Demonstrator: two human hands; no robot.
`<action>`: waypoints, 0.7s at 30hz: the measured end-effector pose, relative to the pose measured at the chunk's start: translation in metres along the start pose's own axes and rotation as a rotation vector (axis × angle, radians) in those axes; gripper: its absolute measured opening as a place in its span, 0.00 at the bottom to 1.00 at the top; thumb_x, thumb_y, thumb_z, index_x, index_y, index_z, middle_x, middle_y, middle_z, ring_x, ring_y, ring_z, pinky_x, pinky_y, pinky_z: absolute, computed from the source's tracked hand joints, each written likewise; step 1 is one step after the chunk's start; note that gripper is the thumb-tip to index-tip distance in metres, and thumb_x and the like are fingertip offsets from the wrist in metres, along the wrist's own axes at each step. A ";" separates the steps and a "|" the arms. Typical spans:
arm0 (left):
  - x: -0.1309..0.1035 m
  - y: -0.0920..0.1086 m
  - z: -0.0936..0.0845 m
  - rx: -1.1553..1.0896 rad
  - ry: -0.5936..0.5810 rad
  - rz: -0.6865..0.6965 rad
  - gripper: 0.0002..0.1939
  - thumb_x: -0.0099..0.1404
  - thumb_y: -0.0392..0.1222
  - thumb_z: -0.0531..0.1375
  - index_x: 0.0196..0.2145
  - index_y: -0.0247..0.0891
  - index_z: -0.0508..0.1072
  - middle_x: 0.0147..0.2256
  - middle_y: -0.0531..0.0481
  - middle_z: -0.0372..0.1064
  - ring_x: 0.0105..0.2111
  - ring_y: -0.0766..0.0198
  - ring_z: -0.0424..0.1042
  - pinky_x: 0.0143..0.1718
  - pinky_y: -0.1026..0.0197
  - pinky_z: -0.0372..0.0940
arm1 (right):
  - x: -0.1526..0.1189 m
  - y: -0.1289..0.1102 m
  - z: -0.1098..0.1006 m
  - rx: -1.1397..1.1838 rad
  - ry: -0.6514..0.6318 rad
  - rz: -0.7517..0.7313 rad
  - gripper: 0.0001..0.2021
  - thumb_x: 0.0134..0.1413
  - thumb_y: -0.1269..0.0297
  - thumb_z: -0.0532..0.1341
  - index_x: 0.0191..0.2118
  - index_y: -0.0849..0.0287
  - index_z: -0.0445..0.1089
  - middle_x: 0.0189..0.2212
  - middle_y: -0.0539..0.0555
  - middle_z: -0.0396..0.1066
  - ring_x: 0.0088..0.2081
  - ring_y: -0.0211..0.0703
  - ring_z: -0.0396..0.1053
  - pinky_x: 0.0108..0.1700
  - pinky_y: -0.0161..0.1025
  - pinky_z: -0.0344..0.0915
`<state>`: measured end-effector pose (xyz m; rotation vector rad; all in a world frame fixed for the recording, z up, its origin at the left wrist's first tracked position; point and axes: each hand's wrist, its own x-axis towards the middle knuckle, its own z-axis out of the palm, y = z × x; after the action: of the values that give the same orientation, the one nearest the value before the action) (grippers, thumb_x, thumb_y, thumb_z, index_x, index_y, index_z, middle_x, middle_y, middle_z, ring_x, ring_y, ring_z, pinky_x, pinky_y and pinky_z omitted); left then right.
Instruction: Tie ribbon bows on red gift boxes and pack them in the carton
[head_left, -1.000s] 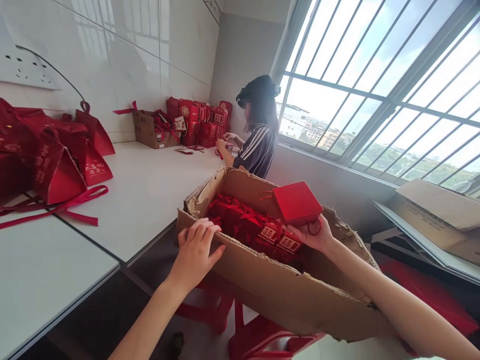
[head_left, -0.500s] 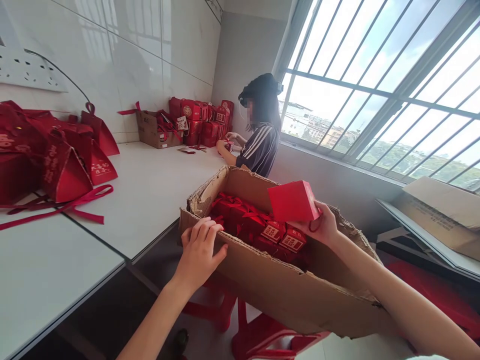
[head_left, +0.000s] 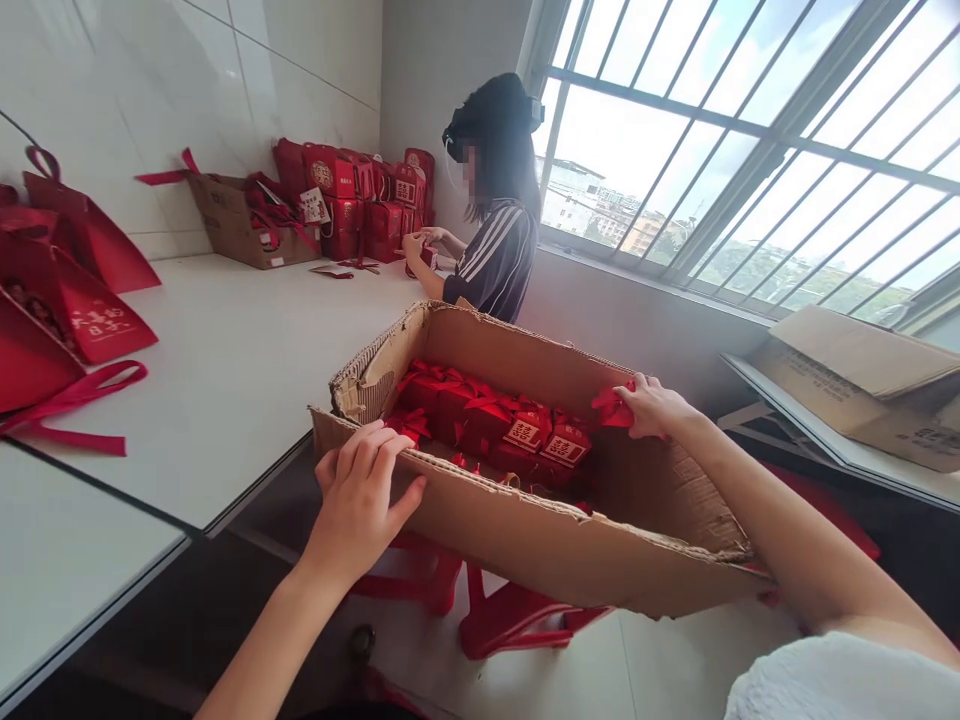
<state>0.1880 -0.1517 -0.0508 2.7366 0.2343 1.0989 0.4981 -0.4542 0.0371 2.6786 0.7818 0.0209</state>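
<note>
The left hand (head_left: 364,492) is resting, spread, on the carton (head_left: 525,532), near left. The right hand (head_left: 651,408) is pinching red ribbon (head_left: 612,408), far right.

My left hand (head_left: 365,495) is palm down, fingers (head_left: 361,455) close together and bent, thumb (head_left: 409,503) spread out to their right. Behind it, my bare left forearm (head_left: 281,615) slopes down. Farther forward and right of that hand, my right hand (head_left: 654,408) is closed in a pinch, its right forearm (head_left: 787,520) stretching back and outward.
</note>
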 end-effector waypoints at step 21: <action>0.001 0.000 -0.004 -0.042 -0.032 -0.009 0.14 0.63 0.43 0.54 0.47 0.41 0.62 0.47 0.42 0.67 0.53 0.50 0.61 0.48 0.49 0.51 | 0.010 0.021 0.062 0.350 -0.123 -0.018 0.34 0.41 0.70 0.62 0.57 0.65 0.53 0.51 0.64 0.56 0.50 0.49 0.62 0.53 0.40 0.61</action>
<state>0.1859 -0.1512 -0.0476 2.7108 0.2163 1.0452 0.5242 -0.4860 -0.0150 2.9626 0.8358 -0.3095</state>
